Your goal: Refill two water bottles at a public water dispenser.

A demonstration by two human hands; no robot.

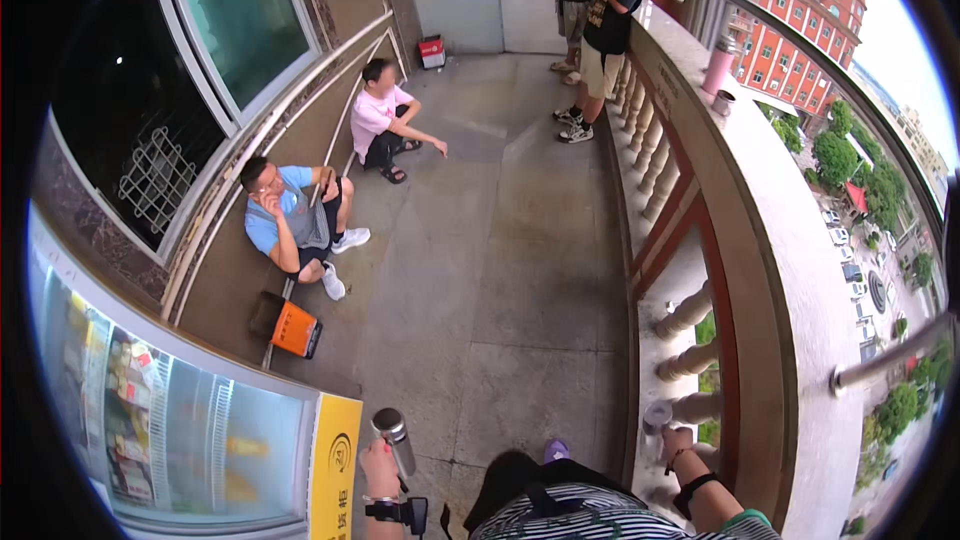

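At the lower middle, my left hand (379,470) is wrapped round a dark, metallic thermos flask (400,448), which leans a little with its silvery top end upward. My right hand (679,443) is beside the balustrade, its fingers closed on a small round greyish cup (657,415). Whether that cup is the flask's lid I cannot tell. My hands are well apart, one on each side of my striped top.
A glass-fronted vending fridge (200,420) stands at left. Two people sit by the left wall, near an orange-and-black box (296,330). Others stand far off by the balustrade (735,210). A pink bottle (717,68) and a small pot (724,102) sit on its ledge.
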